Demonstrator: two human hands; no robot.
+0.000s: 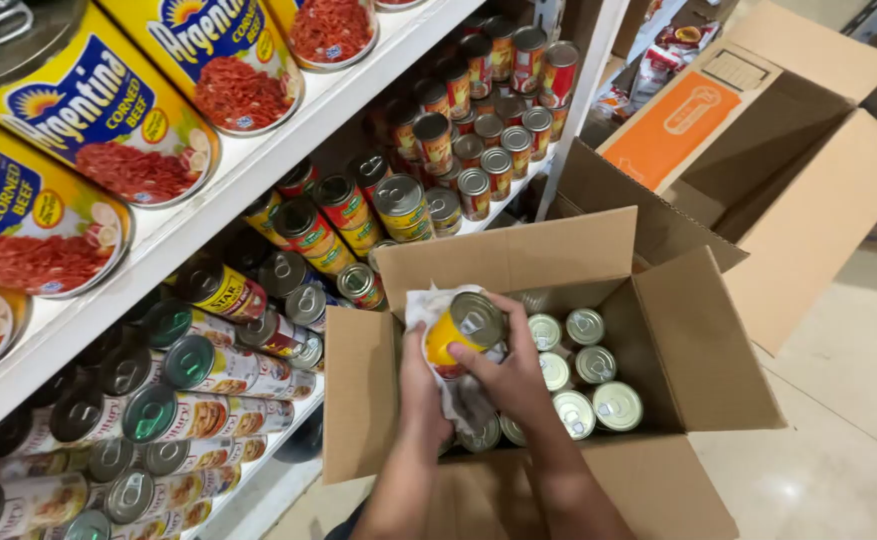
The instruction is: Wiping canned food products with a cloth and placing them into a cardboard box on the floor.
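Over the open cardboard box of cans, the left hand cradles a yellow can in a white cloth while the right hand closes around it, seemingly mid-wipe, so turning it would need a firm grip.

Box flaps flank cans; above open.

Counted: two hands, left hand and right hand; one yellow can held; one white cloth; about nine cans in the nearer cardboard box; one empty open box behind; three white shelves.
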